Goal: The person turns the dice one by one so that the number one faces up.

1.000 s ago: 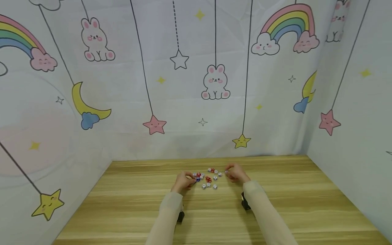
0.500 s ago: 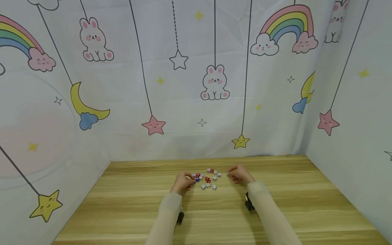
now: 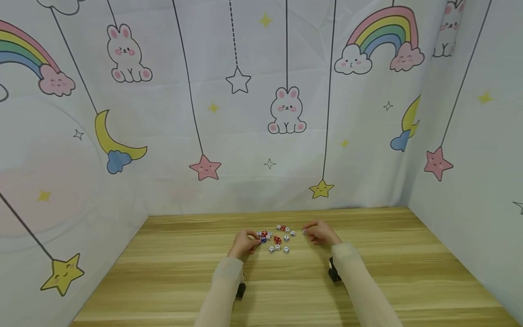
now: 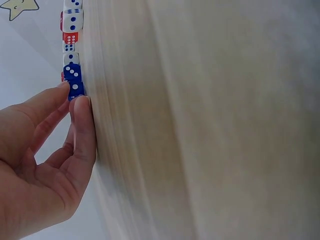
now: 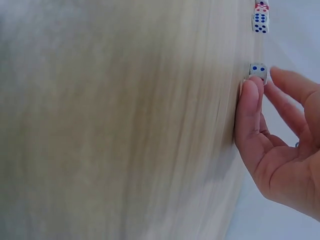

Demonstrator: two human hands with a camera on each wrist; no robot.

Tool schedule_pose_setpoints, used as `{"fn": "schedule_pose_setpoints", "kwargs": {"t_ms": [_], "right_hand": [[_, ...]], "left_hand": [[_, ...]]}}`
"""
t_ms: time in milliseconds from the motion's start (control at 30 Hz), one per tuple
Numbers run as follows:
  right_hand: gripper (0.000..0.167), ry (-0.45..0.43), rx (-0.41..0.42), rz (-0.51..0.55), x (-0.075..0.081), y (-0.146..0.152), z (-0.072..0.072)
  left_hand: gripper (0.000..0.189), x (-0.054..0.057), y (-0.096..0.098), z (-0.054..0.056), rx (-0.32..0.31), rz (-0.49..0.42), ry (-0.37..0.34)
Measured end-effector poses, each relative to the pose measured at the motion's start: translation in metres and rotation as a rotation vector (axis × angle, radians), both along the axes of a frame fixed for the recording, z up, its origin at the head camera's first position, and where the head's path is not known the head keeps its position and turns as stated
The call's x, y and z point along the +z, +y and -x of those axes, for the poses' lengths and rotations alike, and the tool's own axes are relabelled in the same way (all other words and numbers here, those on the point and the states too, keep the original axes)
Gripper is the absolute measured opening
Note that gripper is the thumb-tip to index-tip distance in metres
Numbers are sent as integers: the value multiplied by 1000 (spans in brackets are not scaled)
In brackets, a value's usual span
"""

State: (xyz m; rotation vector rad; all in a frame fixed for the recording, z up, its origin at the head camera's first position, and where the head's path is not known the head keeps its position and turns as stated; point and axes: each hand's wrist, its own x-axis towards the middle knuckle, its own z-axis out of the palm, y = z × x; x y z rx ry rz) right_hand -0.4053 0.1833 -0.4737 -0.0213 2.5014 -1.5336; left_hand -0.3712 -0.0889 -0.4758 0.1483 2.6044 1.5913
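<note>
My left hand (image 3: 244, 243) rests low at the left side of the dice group. In the left wrist view its thumb and fingers pinch a blue die (image 4: 75, 89) with white dots. Directly against that one sits another blue die (image 4: 73, 72). My right hand (image 3: 322, 232) is at the right of the group, on the tabletop, its fingertips around a white die (image 5: 258, 71) with blue dots. One fingertip touches the near side of this die; the upper finger ends close beside it. Part of the die is hidden by the fingers.
Between the hands lie several white dice and red dice (image 3: 277, 240), loosely scattered on the wooden table (image 3: 184, 281). A short row with a red die (image 3: 283, 228) stands at the back. A printed cloth wall (image 3: 245, 190) rises behind the table.
My right hand has moved slightly right and toward me with the white die at its fingertips, then stayed almost still. The left hand keeps its place at the blue dice.
</note>
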Motion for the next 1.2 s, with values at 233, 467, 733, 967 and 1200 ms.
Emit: {"fn": "schedule_pose_setpoints", "kwargs": {"t_ms": [233,467,733,967,1200], "right_hand": [[30,31,4,-63,-9,4,9],[22,101,40,-63,-28,8,27],[19,74,-24,-95,0,0,-2],[19,36,-26,-75,4,-2,-2],[19,44,0,-96,5,0,-3]], "left_hand": [[10,0,0,0,8,12,0],[10,-3,-1,1,2,12,11],[11,1,0,-2,9,9,-4],[12,1,-1,-1,14,26,10],[12,1,-1,-1,-1,22,-2]]}}
